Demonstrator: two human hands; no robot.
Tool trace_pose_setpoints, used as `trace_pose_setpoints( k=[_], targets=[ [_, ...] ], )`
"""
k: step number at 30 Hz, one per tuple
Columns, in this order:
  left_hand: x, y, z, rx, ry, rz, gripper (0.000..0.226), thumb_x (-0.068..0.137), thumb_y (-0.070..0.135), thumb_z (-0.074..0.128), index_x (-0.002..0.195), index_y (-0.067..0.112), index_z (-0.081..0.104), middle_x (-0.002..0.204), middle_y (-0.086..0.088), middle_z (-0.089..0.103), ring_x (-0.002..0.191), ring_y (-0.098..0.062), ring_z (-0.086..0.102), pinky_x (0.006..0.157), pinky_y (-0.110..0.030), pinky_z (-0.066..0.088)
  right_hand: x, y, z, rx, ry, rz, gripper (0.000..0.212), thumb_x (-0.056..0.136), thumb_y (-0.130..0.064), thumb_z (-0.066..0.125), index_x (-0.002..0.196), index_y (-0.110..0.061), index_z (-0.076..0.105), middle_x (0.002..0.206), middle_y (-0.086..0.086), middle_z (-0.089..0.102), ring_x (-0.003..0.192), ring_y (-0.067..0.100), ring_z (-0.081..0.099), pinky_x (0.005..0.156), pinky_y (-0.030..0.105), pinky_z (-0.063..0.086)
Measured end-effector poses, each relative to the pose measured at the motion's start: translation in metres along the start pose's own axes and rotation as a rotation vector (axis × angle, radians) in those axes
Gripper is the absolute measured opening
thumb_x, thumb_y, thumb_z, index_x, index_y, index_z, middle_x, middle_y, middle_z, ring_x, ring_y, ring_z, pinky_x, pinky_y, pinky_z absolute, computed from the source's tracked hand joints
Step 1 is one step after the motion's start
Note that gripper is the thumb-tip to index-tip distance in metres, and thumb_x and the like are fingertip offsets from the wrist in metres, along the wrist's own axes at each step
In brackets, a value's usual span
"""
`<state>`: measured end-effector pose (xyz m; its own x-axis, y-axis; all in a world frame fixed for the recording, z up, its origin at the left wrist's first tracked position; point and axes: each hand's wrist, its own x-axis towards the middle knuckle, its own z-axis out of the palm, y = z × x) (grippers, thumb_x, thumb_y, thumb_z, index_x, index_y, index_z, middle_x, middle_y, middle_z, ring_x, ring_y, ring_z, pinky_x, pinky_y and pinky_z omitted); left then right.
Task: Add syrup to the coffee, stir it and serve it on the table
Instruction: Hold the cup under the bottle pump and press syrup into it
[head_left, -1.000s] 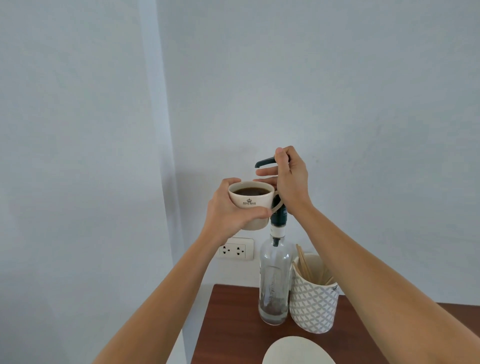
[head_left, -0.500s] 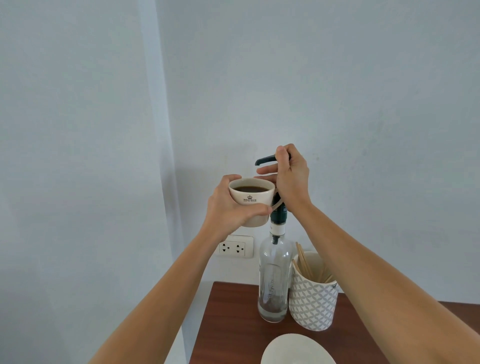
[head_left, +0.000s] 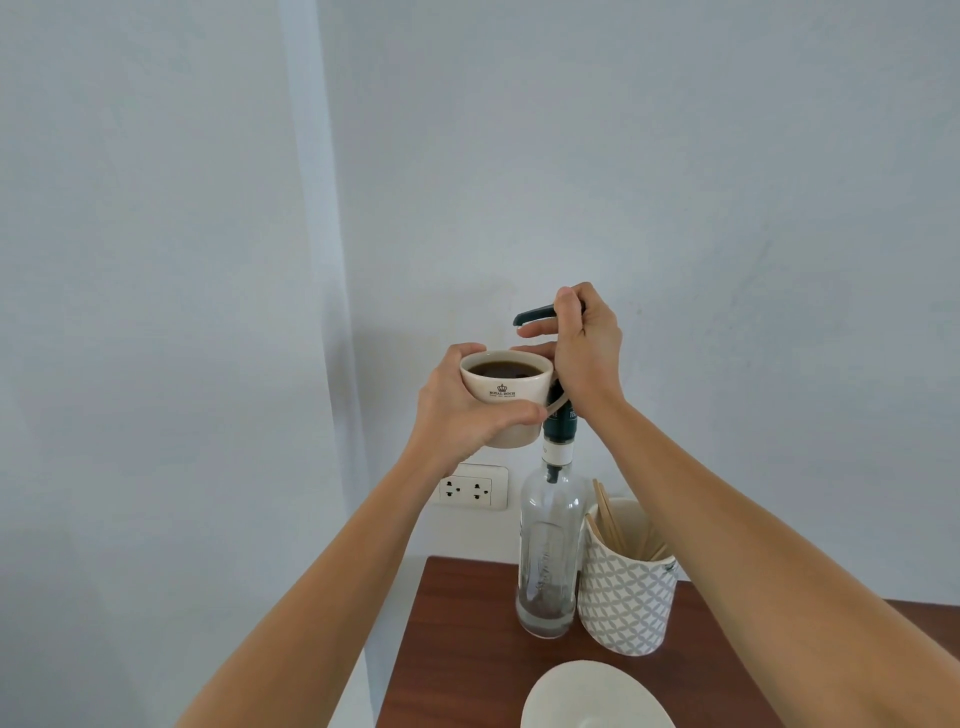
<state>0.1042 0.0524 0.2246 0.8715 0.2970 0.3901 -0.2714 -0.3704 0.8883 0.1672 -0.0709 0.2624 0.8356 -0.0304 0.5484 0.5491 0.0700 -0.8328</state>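
My left hand (head_left: 467, 410) grips a cream coffee cup (head_left: 506, 387) filled with dark coffee and holds it up in the air beside the syrup bottle's neck. The cup sits just below the dark green pump spout (head_left: 532, 315). My right hand (head_left: 584, 348) is closed over the top of that pump head, thumb on top. The clear glass syrup bottle (head_left: 550, 551) stands on the brown table (head_left: 462, 649) with only a little dark syrup at its bottom.
A white patterned holder (head_left: 626, 597) with several wooden stir sticks (head_left: 610, 519) stands right of the bottle. A white saucer (head_left: 592, 699) lies at the table's near edge. A wall socket (head_left: 470, 488) is behind the bottle.
The cup has risen a little closer under the spout. My right hand has stayed on the pump head.
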Motion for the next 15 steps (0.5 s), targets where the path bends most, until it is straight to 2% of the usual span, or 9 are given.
trace_pose_setpoints(
  k=[3,6,15],
  targets=[
    [0.0003,-0.0003,0.0003,-0.002,0.002,-0.004,0.095,0.037,0.04,0.09,0.124,0.03,0.052,0.112,0.007,0.067,0.102,-0.014,0.066,0.078,-0.031,0.058,-0.0001,0.0,-0.0002,-0.009,0.009,0.002,0.028,0.103,-0.027,0.039,0.08,-0.012,0.044,0.077,0.011,0.077,0.055,0.03,0.075,0.055,0.035,0.055],
    [0.0005,-0.0009,0.0003,-0.009,0.002,-0.002,0.091,0.04,0.037,0.091,0.122,0.03,0.052,0.111,0.007,0.067,0.102,-0.015,0.067,0.077,-0.03,0.058,0.0002,0.0003,0.0004,-0.011,0.011,0.005,0.027,0.102,-0.026,0.039,0.079,-0.013,0.045,0.078,0.012,0.077,0.056,0.031,0.075,0.059,0.04,0.057],
    [0.0013,-0.0016,0.0008,-0.012,-0.002,-0.004,0.092,0.035,0.042,0.089,0.118,0.033,0.052,0.109,0.008,0.067,0.101,-0.015,0.067,0.079,-0.033,0.059,-0.0003,0.0011,0.0001,-0.029,0.018,-0.003,0.025,0.101,-0.022,0.039,0.082,-0.009,0.047,0.076,0.01,0.077,0.056,0.031,0.075,0.057,0.039,0.057]
  ],
)
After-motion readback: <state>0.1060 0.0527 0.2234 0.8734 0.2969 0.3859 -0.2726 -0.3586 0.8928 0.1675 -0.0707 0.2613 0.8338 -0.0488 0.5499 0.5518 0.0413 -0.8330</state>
